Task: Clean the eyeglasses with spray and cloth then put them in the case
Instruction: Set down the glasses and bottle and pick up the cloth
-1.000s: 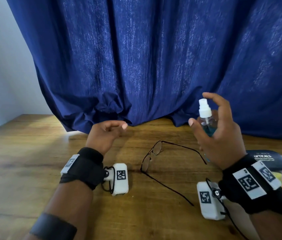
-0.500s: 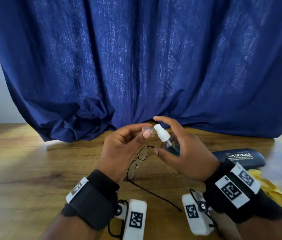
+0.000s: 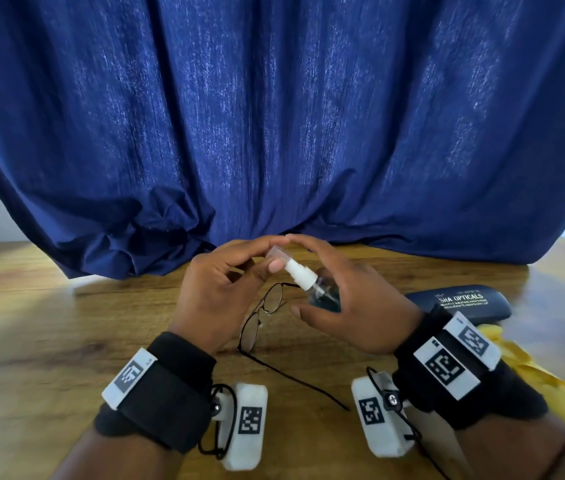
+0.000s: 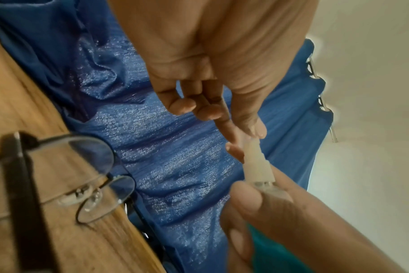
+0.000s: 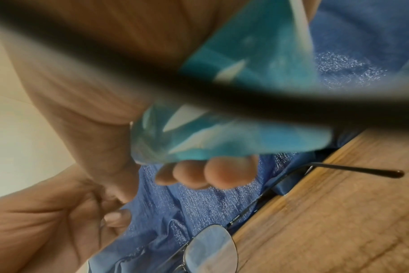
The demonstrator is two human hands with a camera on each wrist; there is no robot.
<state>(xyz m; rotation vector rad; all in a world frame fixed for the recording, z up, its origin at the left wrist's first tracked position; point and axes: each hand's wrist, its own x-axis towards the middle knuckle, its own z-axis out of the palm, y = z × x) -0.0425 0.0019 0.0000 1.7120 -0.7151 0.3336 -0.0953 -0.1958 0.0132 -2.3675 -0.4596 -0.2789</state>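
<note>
Thin dark-framed eyeglasses [image 3: 263, 317] lie unfolded on the wooden table [image 3: 49, 341], also seen in the left wrist view [image 4: 93, 166] and the right wrist view [image 5: 210, 245]. Above them my right hand [image 3: 296, 275] grips a small clear spray bottle [image 3: 324, 296] of blue liquid [image 5: 222, 129], tilted with its white nozzle [image 3: 299, 273] pointing left. My left hand [image 3: 278, 254] pinches a small clear cap [image 3: 275, 252] between thumb and forefinger, right at the nozzle tip [image 4: 253, 147]. I cannot tell whether the cap sits over the nozzle.
A dark blue glasses case [image 3: 461, 303] with white lettering lies shut at the right of the table. A yellow cloth [image 3: 516, 362] lies crumpled in front of it, near my right wrist. A blue curtain [image 3: 274, 133] hangs behind and bunches on the table's far edge.
Both hands have come together over the glasses. My right hand lowered and tilted the bottle to the left, and my left hand brought the clear cap up to its nozzle.
</note>
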